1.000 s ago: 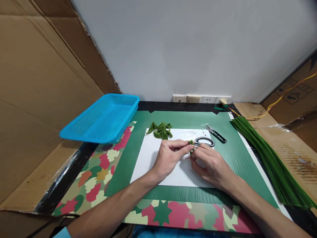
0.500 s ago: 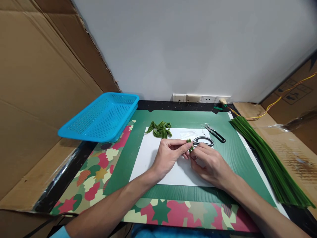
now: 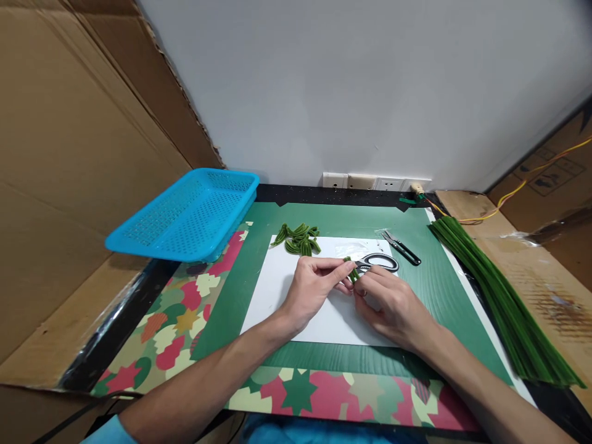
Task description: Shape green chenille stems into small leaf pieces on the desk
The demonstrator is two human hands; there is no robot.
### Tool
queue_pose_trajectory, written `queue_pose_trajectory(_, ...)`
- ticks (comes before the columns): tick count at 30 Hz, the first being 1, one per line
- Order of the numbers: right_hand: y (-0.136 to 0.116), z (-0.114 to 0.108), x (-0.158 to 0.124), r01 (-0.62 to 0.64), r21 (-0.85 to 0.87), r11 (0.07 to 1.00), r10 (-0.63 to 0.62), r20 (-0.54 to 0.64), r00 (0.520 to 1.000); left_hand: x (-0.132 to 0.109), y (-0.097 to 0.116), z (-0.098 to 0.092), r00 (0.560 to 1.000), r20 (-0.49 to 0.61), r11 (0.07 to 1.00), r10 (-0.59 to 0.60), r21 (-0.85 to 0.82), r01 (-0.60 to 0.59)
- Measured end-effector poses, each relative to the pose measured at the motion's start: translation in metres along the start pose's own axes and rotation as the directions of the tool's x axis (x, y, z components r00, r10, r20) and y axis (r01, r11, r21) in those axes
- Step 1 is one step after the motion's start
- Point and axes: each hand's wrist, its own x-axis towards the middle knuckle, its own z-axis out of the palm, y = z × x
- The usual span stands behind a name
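Observation:
Between my two hands, above the white sheet, is a short piece of fuzzy green pipe cleaner. My left hand pinches it between thumb and fingers. From the other side my right hand closes on its lower end; the fingers partly hide it. Just beyond my hands lie scissors with black-and-grey handles, their blades mostly covered. A small heap of bent green pipe-cleaner pieces rests at the sheet's far left edge.
Black thread snips lie on the green mat. A bundle of long green pipe cleaners runs along the right side. A blue perforated basket stands at the left by cardboard. Wall sockets line the back.
The green piece has shifted slightly left and tilted, with more of it showing between my fingers. Both hands keep nearly the same place, and the whole view has moved a little.

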Motion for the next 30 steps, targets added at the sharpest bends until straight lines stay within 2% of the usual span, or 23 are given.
queue_pose_trajectory(8,0.0003,0.0021,-0.0012,-0.022,-0.065,0.998,0.017,-0.079,0.997,0.0000,-0.0014,-0.0002,0.992,-0.103,0.986,-0.080,-0.154,0.064)
queue_pose_trajectory(19,-0.0016,0.0015,-0.0044,0.010,-0.063,0.998,-0.018,-0.118,0.993,-0.0015,-0.0025,-0.0005,0.990,-0.098,0.982,-0.101,-0.167,0.083)
queue_pose_trajectory(24,-0.0017,0.0013,-0.0042,0.027,-0.116,0.993,-0.040,-0.113,0.993,-0.0017,-0.0043,-0.0008,0.990,-0.110,0.986,-0.085,-0.155,0.067)
queue_pose_trajectory(30,0.0008,0.0014,-0.0039,-0.059,-0.125,0.990,0.034,-0.200,0.979,-0.0009,-0.0054,-0.0015,0.985,-0.150,0.985,-0.082,-0.165,0.056)
